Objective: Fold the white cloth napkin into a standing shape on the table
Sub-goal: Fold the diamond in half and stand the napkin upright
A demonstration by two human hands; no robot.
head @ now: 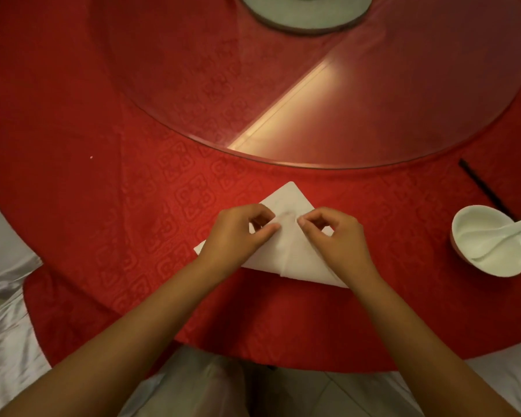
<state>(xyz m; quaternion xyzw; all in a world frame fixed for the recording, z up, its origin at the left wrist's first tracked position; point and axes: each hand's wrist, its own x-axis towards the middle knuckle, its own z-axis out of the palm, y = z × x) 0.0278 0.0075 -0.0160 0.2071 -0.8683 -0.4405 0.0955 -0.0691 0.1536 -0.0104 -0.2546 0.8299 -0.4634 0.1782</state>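
The white cloth napkin [286, 251] lies flat on the red tablecloth [133, 206] near the table's front edge, folded into a triangle with its point away from me. My left hand [238, 233] rests on its left half, thumb and fingers pinching a fold near the middle. My right hand [333, 236] lies on the right half and pinches the cloth in the same way. The two pinches almost meet over the napkin's centre line. Both hands hide much of the napkin's sides.
A white bowl [491, 240] with a white spoon [507, 233] in it stands at the right, beside black chopsticks [481, 185]. A large glass turntable [313, 85] fills the table's middle behind the napkin. Silvery chair covers [6, 296] lie at the left.
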